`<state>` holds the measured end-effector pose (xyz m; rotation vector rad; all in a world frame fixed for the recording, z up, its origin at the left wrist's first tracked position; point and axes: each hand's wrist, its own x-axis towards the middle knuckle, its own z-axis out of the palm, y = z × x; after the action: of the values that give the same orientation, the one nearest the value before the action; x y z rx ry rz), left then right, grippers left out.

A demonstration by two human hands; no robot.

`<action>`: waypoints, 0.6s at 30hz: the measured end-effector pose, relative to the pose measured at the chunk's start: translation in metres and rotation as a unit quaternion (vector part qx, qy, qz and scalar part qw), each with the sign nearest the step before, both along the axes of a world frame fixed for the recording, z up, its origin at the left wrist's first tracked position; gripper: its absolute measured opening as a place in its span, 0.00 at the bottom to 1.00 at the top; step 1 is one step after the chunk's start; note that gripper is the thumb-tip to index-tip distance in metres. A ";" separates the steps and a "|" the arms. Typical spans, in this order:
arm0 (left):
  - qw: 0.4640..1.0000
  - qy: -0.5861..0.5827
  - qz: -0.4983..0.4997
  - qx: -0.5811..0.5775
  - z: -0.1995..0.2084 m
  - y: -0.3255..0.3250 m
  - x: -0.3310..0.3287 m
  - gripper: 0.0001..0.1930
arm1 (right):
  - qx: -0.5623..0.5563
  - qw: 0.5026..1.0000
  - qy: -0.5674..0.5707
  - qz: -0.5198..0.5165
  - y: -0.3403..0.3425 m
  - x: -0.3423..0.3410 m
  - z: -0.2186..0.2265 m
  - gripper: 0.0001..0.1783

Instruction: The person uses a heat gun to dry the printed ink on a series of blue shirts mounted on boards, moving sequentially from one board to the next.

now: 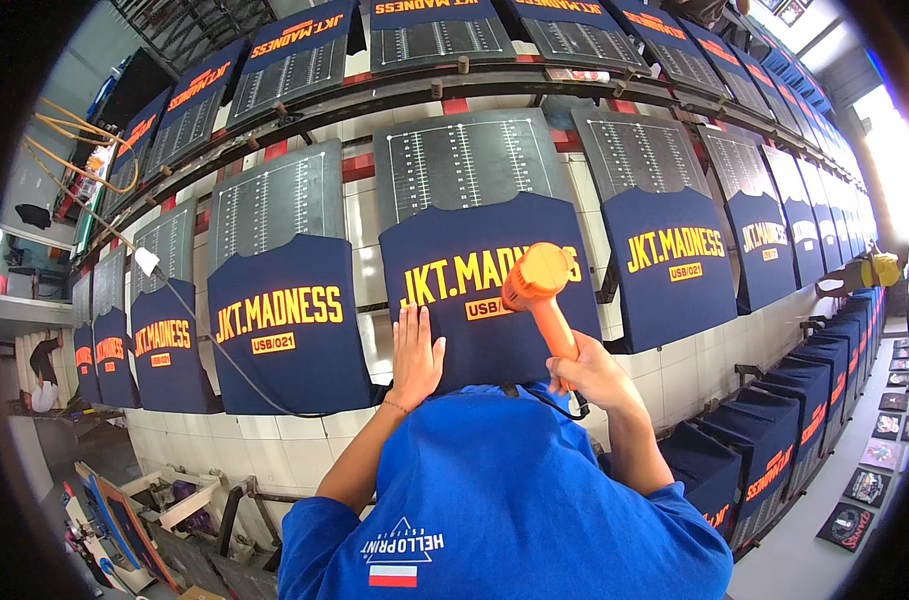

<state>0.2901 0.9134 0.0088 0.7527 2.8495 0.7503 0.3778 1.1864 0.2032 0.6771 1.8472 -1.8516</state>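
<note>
In front of me a navy T-shirt [495, 225] with yellow lettering and a small yellow-orange box print is stretched over a dark board [465, 160] marked with white scales. My left hand [415, 355] rests on the shirt's lower left part, fingers extended and empty. The handle of an orange hair dryer [537, 272] is gripped in my right hand [597, 375]. Its head hovers over the right part of the print and hides some of the letters. A dark cord runs from the handle's bottom.
Matching shirts on boards stand left [280, 320] and right [670, 265], with another row across a dark rail [405, 85]. A hanging cable [190, 305] crosses the left side. More shirts [765, 440] line the lower right. Another person [870, 270] is at the far right.
</note>
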 end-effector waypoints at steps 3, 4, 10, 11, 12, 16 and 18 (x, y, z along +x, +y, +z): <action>1.000 -0.016 -0.015 0.008 0.004 -0.005 0.005 0.32 | -0.061 0.998 -0.011 0.014 0.006 -0.002 -0.003 0.13; 0.999 -0.025 -0.021 0.012 0.007 -0.007 0.006 0.32 | -0.049 0.999 -0.004 0.019 0.002 -0.003 -0.003 0.12; 0.996 0.026 0.083 0.005 0.016 -0.051 -0.010 0.32 | -0.082 0.994 -0.006 0.066 -0.005 -0.012 -0.008 0.12; 0.991 0.042 0.125 -0.013 0.019 -0.067 -0.019 0.32 | -0.068 0.995 0.004 0.069 -0.008 -0.013 -0.008 0.12; 0.981 0.069 0.180 -0.033 0.021 -0.087 -0.029 0.32 | -0.055 0.996 0.014 0.074 -0.014 -0.014 -0.009 0.12; 0.902 0.197 0.380 -0.064 0.030 -0.185 -0.061 0.31 | -0.054 0.994 0.000 0.096 -0.015 -0.019 -0.010 0.13; 0.858 0.218 0.461 -0.059 0.037 -0.232 -0.073 0.31 | -0.049 0.994 0.012 0.099 -0.017 -0.020 -0.011 0.15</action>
<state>0.2173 0.6812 0.0456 -0.6392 3.5803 0.4770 0.3577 1.1691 0.1926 0.4224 1.7554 -1.8133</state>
